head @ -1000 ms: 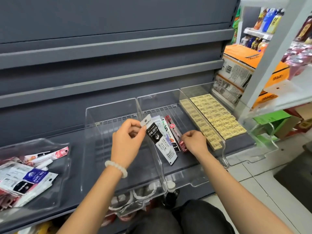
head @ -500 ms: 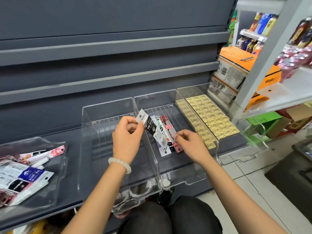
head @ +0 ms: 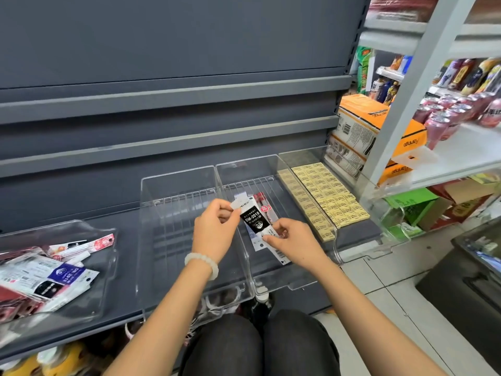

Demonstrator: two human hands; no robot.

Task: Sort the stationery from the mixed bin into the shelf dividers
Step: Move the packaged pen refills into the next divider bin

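Note:
My left hand [head: 215,230] pinches the top tab of a black-and-white DM-2018 packet [head: 253,219] over the middle clear divider tray [head: 295,282]. My right hand [head: 294,242] pinches the lower end of the same packet. Under it in that tray lie a red-topped packet [head: 261,203] and other white packets. The left clear divider tray [head: 173,213] holds nothing that I can see. The right divider tray [head: 334,249] is filled with rows of yellow erasers [head: 322,194]. The mixed bin [head: 108,267] at far left holds several packets [head: 46,270].
Grey shelf board [head: 127,240] carries all the trays; grey back panel rises behind. Orange-and-white cartons [head: 374,126] stand at the right end. A white rack [head: 444,158] with drinks stands further right. My knees are below the shelf edge.
Both hands and the DM-2018 packet shifted slightly; my right hand rose from the tray floor to take the packet's lower end. The packet now stands more upright over the middle tray.

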